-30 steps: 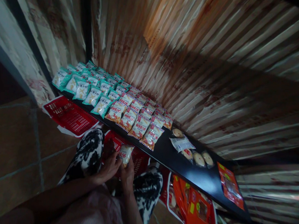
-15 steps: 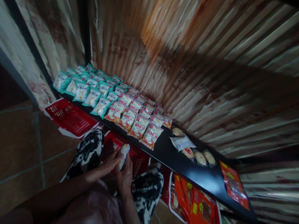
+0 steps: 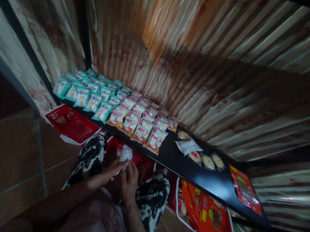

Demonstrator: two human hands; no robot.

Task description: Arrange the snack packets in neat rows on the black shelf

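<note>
A small pale snack packet is between my hands, above a red basket. My left hand pinches its lower left side. The fingers of my right hand are bent against its lower right edge. Just beyond, white and orange snack bags stand in rows on a black shelf. Teal and white bags fill the shelf's left end. Round biscuits in clear wrap and a flat white packet lie farther right, then an orange packet.
Another red basket sits on the tiled floor at the left. A basket full of orange packets stands under the shelf at the right. A pleated curtain hangs behind the shelf, and my knees flank the middle basket.
The packet in my hands has turned and shifted slightly up and left, showing a broader face. My right hand's fingers have moved lower on it. The view has shifted slightly.
</note>
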